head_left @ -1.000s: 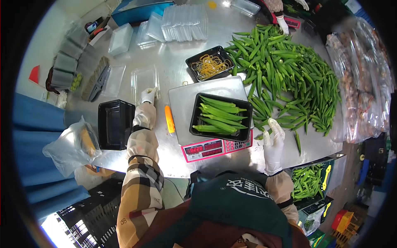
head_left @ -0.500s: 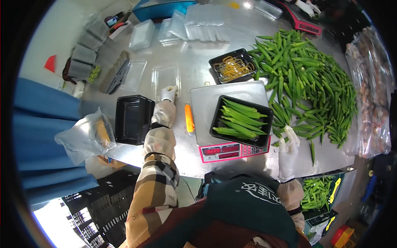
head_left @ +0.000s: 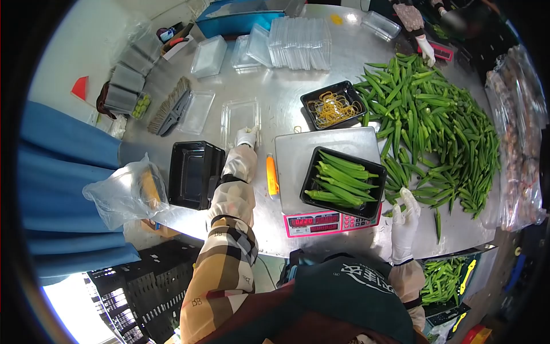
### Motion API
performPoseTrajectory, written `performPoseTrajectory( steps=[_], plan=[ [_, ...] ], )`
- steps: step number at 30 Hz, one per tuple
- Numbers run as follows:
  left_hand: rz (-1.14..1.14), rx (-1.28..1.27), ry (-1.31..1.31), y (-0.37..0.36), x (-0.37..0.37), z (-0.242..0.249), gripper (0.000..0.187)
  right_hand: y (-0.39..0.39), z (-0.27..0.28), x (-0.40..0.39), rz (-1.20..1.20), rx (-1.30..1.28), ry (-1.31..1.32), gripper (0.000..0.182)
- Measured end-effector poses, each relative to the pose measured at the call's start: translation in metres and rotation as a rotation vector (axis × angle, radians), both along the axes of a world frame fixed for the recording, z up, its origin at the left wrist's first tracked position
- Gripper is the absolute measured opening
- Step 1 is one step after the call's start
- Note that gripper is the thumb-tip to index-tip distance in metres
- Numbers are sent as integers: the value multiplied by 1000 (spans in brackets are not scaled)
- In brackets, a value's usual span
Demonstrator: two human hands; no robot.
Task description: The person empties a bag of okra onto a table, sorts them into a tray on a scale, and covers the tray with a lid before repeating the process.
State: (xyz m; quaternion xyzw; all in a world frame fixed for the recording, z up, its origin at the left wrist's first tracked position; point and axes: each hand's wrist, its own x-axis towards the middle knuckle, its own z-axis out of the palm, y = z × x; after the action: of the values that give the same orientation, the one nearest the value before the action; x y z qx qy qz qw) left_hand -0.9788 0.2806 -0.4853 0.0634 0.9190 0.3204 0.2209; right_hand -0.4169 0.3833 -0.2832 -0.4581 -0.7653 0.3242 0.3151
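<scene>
Head view: from my remote seat, I see the left hand (head_left: 246,136) still at the near edge of the clear lid (head_left: 239,112), same as half a second ago; fingers bunched, can't tell if they pinch it. Orange tool (head_left: 271,175) lies right of that hand, nearer the body; black container (head_left: 176,172) is left of its forearm. Right hand (head_left: 404,223) also stays put, fingers spread. Just left of it, the okra (head_left: 344,182) sits unchanged in a black tray (head_left: 338,208) on the scale (head_left: 291,157). Okra pile (head_left: 447,132) spreads beyond the right hand; can't tell whether fingertips touch loose pods. Main change: co-worker's hand (head_left: 426,50), far beyond the right hand, is now at the pile's far edge; before, it was further off. Whole scene slid slightly lower; camera shift.
</scene>
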Motion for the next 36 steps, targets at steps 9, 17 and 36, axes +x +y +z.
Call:
performPoseTrajectory(
  steps=[9, 17, 36],
  plan=[
    [-32, -78, 12, -1, -3, -1, 48, 1, -1, -2, 0, -16, -13, 43],
    [-33, -58, -29, -4, -13, -22, 49, 1, -5, -1, 17, 16, -32, 43],
    [75, 277, 556, 39, 22, 41, 26, 8, 5, -6, 57, 37, -100, 46]
  ],
)
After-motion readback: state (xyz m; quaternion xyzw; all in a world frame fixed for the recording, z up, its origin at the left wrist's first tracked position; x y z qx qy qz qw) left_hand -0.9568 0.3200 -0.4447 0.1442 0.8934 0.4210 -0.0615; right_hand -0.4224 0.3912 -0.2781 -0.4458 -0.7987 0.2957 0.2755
